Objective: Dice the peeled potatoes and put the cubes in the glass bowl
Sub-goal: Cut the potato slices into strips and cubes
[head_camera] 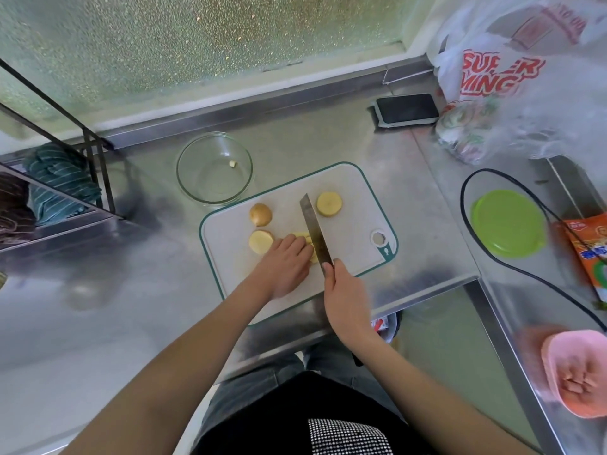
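Observation:
A white cutting board (354,188) with a green rim lies on the steel counter. On it are three round potato pieces: one at the upper left (260,214), one below it (260,242), one to the right of the blade (329,204). My left hand (285,261) presses down on a stack of potato slices (303,237), which it mostly hides. My right hand (345,290) grips the handle of a cleaver (314,232), whose blade stands against the slices. The glass bowl (184,165) sits beyond the board's left corner with one small cube (233,164) inside.
A phone (407,109) lies at the back. A plastic shopping bag (502,80) fills the right rear corner. A green lid (507,223), a black cable (525,274) and an orange packet (588,247) lie at the right. A rack with striped cloth (59,178) stands at the left.

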`<state>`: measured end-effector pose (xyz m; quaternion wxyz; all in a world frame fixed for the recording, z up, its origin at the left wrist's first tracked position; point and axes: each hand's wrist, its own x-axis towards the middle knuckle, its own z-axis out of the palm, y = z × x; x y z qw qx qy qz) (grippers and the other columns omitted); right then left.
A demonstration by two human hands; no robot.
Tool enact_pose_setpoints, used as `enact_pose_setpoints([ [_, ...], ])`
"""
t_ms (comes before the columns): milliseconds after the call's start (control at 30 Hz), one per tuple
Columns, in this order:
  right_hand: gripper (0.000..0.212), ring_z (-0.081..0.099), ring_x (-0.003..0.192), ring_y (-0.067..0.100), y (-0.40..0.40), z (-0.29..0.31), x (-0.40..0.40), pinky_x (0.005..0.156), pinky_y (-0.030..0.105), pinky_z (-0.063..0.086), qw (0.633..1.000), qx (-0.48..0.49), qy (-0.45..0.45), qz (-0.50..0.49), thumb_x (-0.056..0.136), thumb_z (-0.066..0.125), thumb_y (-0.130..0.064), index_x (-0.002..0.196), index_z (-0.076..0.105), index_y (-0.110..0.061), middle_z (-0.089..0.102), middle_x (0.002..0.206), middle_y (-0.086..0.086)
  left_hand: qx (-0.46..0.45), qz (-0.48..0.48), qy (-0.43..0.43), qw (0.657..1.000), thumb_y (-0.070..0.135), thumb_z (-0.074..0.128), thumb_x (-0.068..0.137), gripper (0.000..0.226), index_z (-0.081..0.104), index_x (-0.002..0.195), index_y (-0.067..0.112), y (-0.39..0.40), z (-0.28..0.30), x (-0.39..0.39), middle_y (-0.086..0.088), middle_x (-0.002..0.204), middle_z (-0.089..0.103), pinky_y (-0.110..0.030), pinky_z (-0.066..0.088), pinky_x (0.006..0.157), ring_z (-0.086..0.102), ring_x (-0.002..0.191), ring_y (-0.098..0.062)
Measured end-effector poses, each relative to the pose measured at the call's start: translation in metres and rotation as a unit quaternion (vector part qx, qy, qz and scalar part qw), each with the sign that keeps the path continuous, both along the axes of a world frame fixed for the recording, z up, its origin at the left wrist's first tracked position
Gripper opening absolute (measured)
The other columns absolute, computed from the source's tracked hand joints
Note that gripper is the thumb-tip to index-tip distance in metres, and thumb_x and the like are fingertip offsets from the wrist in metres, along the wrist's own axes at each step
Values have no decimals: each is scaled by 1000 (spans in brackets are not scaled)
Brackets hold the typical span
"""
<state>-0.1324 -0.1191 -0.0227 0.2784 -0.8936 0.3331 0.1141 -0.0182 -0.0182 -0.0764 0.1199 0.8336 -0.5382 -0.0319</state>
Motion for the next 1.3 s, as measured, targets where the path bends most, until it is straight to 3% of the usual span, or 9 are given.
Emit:
enact_pose_setpoints([
  [600,34,63,80,28,9,-1,4,73,39,52,995,-53,70,41,101,20,-41,109,43,-17,65,86,9,4,-3,99,995,21,41,85,25,56,89,1,-6,-2,5,-14,81,54,-36,45,61,50,72,-31],
  [900,32,60,84,33,11,-11,10,68,38,42,998,-23,62,24,102,23,-39,105,43,-14,64,89,13,6,17,127,992,23,40,91,26,55,92,2,-6,-10,5,-14,88,54,-41,45,67,47,77,-30],
  [1167,36,58,81,35,-18,-8,22,69,39,45,1000,4,-3,-30,101,26,-40,99,49,-12,62,85,15,-3,-9,118,993,19,39,87,12,41,91,8,-5,-1,7,-16,85,52,-40,48,65,49,75,-31],
  [1300,32,56,72,36,-27,-2,13,63,39,44,998,22,-45,-35,101,31,-39,94,49,-13,61,78,15,-26,-1,111,993,17,42,89,12,46,88,6,4,4,9,-15,85,52,-38,44,67,46,76,-31],
])
